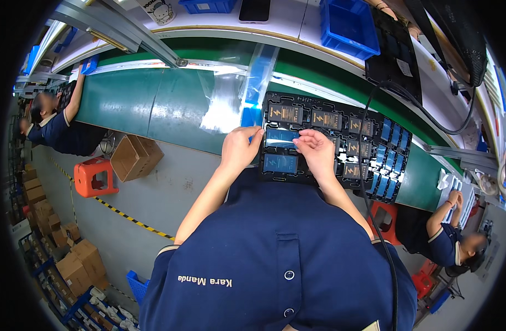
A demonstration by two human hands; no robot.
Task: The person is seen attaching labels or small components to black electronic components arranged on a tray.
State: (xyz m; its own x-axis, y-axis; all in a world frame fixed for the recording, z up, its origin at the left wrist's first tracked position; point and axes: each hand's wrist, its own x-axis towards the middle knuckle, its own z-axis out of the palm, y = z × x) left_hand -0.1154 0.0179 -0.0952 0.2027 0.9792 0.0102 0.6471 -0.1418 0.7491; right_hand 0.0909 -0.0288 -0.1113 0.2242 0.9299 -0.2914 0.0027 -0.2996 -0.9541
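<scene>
A black tray [307,101] with moulded pockets lies on the bench in front of me, holding flat battery packs, some dark with printed faces [284,113], others bluish [280,163]. Over a bluish pack in its left column, a thin shiny film strip [280,139] stretches between my hands. My left hand [242,148] pinches its left end at the tray's edge. At the other end, the fingertips of my right hand [318,150] are pinched together above the tray. Beyond my left hand lie a blue film strip [252,116] and clear plastic sheets [224,99].
More blue-faced packs [386,131] fill the tray's right part. A black cable [365,171] hangs across it. The shelf above carries a blue bin [349,30] and a phone [255,11]. Co-workers sit at left [63,124] and right [445,240]. An orange stool [87,179] stands beside a cardboard box [133,159].
</scene>
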